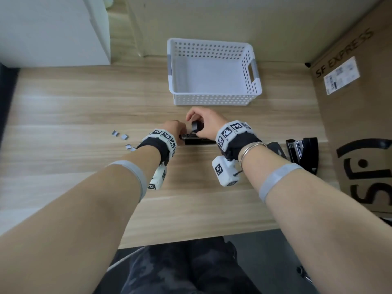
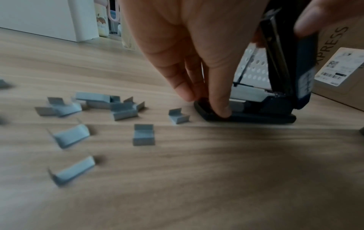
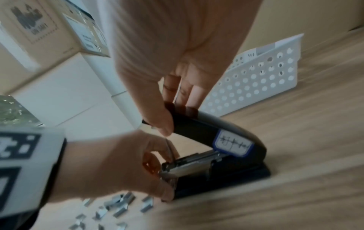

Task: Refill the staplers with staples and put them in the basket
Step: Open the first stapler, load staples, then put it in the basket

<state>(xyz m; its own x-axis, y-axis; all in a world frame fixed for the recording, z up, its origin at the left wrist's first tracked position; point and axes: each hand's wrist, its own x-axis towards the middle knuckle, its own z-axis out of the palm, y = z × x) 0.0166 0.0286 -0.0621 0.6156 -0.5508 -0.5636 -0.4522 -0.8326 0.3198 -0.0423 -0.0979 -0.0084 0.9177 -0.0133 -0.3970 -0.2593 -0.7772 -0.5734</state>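
Note:
A black stapler (image 1: 198,141) lies on the wooden table (image 1: 84,107) in front of me with its lid (image 3: 206,129) swung up. My right hand (image 1: 194,122) grips the lid's free end between thumb and fingers (image 3: 167,124). My left hand (image 1: 180,134) pinches the stapler's front end, fingertips (image 2: 220,110) down on the base (image 2: 256,116) beside the silver magazine (image 3: 189,163). Loose grey staple strips (image 2: 122,110) lie scattered left of the stapler. The white perforated basket (image 1: 212,98) stands empty just beyond.
Two more black staplers (image 1: 303,151) (image 1: 275,148) lie to the right, behind my right wrist. A large cardboard box (image 1: 356,124) walls off the right side. A white cabinet (image 1: 53,28) stands at the back left.

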